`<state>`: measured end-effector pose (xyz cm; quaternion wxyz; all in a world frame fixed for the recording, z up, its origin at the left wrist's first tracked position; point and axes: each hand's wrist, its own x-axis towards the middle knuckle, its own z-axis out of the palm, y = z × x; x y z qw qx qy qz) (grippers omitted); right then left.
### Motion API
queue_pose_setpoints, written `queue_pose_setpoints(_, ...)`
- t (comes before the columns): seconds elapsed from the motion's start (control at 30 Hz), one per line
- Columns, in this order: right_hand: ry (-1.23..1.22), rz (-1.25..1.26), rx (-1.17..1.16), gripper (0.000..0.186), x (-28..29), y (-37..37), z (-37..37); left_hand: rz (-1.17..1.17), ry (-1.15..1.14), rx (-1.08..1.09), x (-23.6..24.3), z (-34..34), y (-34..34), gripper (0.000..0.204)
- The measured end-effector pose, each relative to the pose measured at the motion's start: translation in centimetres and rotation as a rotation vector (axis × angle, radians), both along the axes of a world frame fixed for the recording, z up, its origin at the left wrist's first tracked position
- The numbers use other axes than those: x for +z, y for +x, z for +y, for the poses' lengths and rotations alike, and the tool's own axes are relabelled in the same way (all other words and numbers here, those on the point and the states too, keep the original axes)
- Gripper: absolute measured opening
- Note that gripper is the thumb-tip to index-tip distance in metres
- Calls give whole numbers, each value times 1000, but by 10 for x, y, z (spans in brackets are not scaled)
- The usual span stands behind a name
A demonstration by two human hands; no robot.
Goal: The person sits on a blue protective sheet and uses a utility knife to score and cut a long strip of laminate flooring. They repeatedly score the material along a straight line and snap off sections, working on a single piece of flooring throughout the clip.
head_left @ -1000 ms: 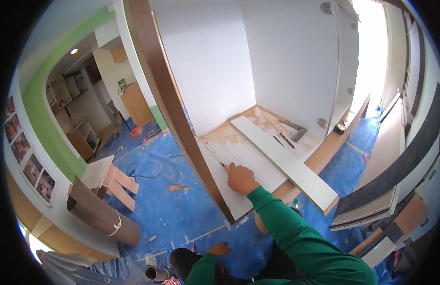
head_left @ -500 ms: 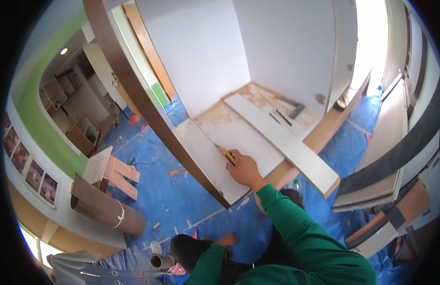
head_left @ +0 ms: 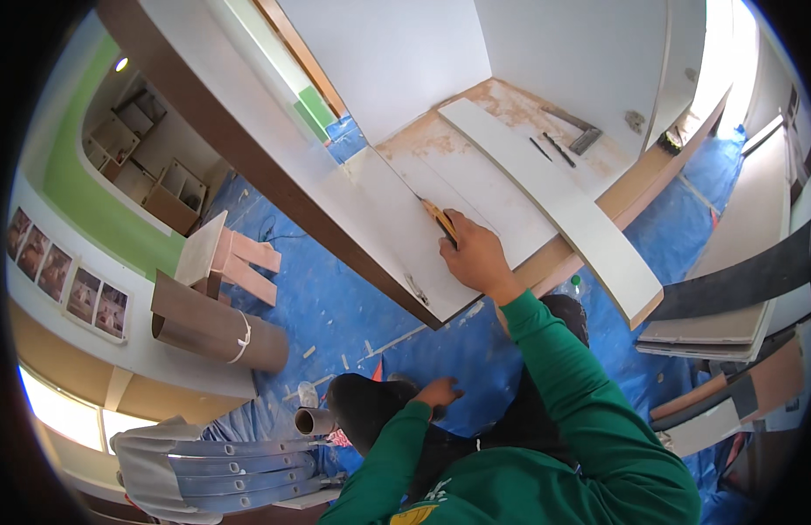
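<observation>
My right hand (head_left: 478,254) is closed around a yellow-and-black utility knife (head_left: 440,222). The knife's tip rests at the seam between the cabinet's white bottom board (head_left: 471,229) and an upright, brown-edged panel (head_left: 248,171). A thin line runs across the board, right of the knife. Beyond my hand, a long white strip of board (head_left: 554,206) lies across the cabinet bottom, its near end jutting past the front rail. Down by my bent knee, my left hand (head_left: 438,394) has its fingers stretched out and nothing visible in it.
Inside the cabinet lie a square (head_left: 576,131) and two dark slim tools (head_left: 559,150). Blue sheeting (head_left: 327,289) covers the floor. At left are a small wooden stool (head_left: 235,258), a tied brown roll (head_left: 217,324) and a folded ladder (head_left: 248,472); stacked panels (head_left: 729,254) stand at right.
The view has tilted down and to the left, so the scene sits higher and farther right. My right hand keeps its hold on the knife at the seam.
</observation>
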<state>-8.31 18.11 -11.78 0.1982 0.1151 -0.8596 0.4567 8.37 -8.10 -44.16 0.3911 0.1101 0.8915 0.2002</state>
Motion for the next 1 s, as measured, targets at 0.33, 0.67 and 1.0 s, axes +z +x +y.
queue_pose_setpoints(0.33,-14,-19,18,54,5,3,1,54,62,42,-19,-4,6,70)
queue_pose_setpoints(0.67,-41,-95,21,56,5,-2,10,-62,15,2,2,14,-1,51)
queue_pose_setpoints(1.0,-49,-60,25,51,5,-2,8,-275,314,-295,9,73,102,35)
